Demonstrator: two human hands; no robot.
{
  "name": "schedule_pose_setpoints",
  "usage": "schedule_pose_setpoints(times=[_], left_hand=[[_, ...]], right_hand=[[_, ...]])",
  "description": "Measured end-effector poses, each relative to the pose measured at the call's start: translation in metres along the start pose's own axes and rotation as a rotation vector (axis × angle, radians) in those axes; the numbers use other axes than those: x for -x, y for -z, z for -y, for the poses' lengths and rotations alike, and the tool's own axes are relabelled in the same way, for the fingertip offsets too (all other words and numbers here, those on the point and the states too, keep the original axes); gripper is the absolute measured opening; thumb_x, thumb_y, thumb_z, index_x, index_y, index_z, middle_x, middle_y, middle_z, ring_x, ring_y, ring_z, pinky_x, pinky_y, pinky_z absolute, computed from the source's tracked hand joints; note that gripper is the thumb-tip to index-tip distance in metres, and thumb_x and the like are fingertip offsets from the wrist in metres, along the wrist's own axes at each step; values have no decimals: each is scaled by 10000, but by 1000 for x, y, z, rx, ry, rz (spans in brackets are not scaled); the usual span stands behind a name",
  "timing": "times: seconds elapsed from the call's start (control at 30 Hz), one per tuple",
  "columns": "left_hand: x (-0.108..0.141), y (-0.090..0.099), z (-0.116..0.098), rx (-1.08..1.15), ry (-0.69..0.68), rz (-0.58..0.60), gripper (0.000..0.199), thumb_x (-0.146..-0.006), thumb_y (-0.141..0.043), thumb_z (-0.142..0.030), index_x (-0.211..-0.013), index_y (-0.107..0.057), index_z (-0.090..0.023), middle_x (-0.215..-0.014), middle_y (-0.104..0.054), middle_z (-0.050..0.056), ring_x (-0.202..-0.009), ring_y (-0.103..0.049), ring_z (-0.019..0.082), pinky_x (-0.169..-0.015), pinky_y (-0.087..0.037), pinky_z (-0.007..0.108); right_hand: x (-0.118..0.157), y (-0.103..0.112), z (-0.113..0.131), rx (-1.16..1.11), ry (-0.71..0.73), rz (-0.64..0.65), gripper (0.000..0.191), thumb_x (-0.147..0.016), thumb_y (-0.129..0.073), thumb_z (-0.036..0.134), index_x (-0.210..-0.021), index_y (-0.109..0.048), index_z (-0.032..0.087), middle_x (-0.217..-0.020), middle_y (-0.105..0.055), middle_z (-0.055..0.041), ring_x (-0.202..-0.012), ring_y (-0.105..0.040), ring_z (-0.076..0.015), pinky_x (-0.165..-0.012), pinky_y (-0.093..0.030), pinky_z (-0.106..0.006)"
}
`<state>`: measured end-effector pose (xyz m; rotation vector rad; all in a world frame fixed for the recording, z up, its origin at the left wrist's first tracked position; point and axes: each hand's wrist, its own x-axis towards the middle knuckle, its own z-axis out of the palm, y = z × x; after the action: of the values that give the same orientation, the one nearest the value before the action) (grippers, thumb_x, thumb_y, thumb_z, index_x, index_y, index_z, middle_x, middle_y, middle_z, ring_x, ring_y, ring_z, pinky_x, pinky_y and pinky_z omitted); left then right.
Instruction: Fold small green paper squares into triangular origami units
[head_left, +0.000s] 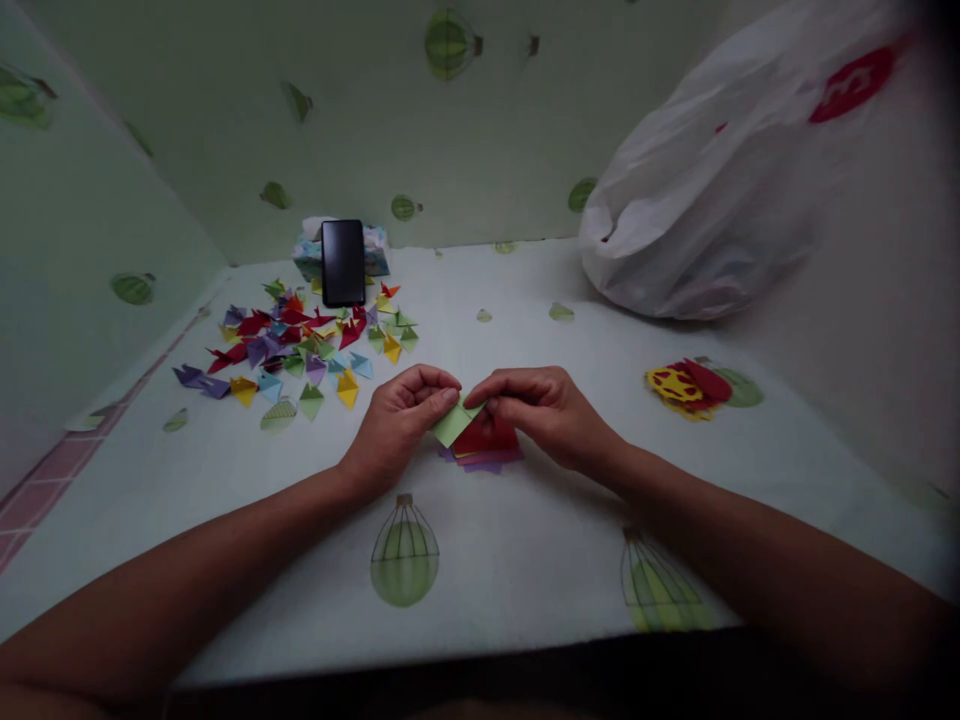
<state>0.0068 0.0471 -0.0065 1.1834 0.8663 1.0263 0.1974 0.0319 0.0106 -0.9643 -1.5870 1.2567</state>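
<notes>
balloon-printed walls (450,130) rise behind a similarly patterned pale tabletop (510,560). folded paper pieces (292,350) crowd the left, before a tissue box (379,255) partly covered by a phone (343,262); at right sit a white bag (675,220), its contents unclear, and cut-out shapes (686,388). left hand (405,410) and right hand (540,405) pinch a green paper (452,425) over stacked sheets (487,440), partly hiding them; fingers obscure its upper folds.

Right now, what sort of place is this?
Probably a home craft corner, though the room beyond isn't shown: folded paper pieces spread on a table, a stack of colored paper by the hands, and a balloon-print wall.
</notes>
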Motion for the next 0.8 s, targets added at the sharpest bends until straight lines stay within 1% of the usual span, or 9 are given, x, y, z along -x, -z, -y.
schedule_pose_setpoints(times=[0.13, 0.23, 0.3, 0.37, 0.43, 0.53, 0.63, 0.8], left_hand=[[0, 2, 1, -44, -32, -5, 149, -789, -736, -285, -880, -664, -191, -706, -631, -27, -619, -556, 94, -583, -423, 198], [0, 3, 0, -85, -74, -5, 153, -796, -732, -283, -892, -653, -193, -697, -615, -31, -608, -542, 88, -571, -411, 193], [1, 3, -2, -126, -112, -9, 151, -799, -729, -277, -891, -642, -194, -690, -598, -37, -598, -525, 83, -562, -403, 191], [1, 2, -3, -177, -148, -8, 143, -804, -722, -266, -888, -630, -195, -691, -587, -38, -594, -514, 82, -556, -398, 194], [2, 1, -5, -222, -171, 0, 128, -814, -706, -255, -884, -618, -193, -692, -578, -39, -594, -510, 82, -551, -395, 195], [3, 0, -7, -251, -190, 25, 116, -825, -689, -239, -880, -599, -190, -688, -573, -41, -595, -513, 81, -543, -390, 193], [4, -1, -8, -259, -195, 38, 122, -823, -688, -240, -876, -589, -191, -682, -570, -41, -588, -511, 83, -534, -387, 196], [3, 1, -7, -241, -175, 58, 131, -827, -690, -252, -885, -586, -197, -690, -571, -40, -583, -499, 83, -531, -383, 199]], right_hand=[[0, 0, -1, 3, -10, 12, 188, -778, -588, 149, -869, -749, 180, -745, -712, -4, -687, -649, -134, -681, -523, -267], [0, 2, 0, 7, 19, 32, 201, -770, -596, 139, -908, -738, 174, -817, -726, -15, -751, -666, -143, -727, -526, -273], [0, 3, 0, -16, 20, 23, 211, -792, -590, 152, -957, -721, 165, -796, -727, -18, -743, -673, -146, -739, -526, -278], [0, 4, 1, -39, -18, 2, 193, -850, -579, 220, -984, -702, 156, -734, -719, -18, -691, -673, -143, -720, -526, -281], [-1, 4, 1, -43, -81, 5, 219, -891, -580, 330, -934, -694, 149, -683, -705, -20, -619, -656, -135, -660, -518, -273], [-1, 3, 1, -84, -203, 72, 311, -845, -649, 448, -795, -664, 141, -614, -665, -11, -506, -599, -113, -519, -467, -241], [-1, 0, 1, -161, -282, 109, 345, -793, -703, 460, -681, -603, 150, -520, -597, 23, -427, -529, -87, -439, -407, -216], [0, 0, 4, -166, -283, 104, 363, -801, -692, 419, -587, -540, 169, -452, -538, 48, -380, -467, -70, -406, -367, -211]])
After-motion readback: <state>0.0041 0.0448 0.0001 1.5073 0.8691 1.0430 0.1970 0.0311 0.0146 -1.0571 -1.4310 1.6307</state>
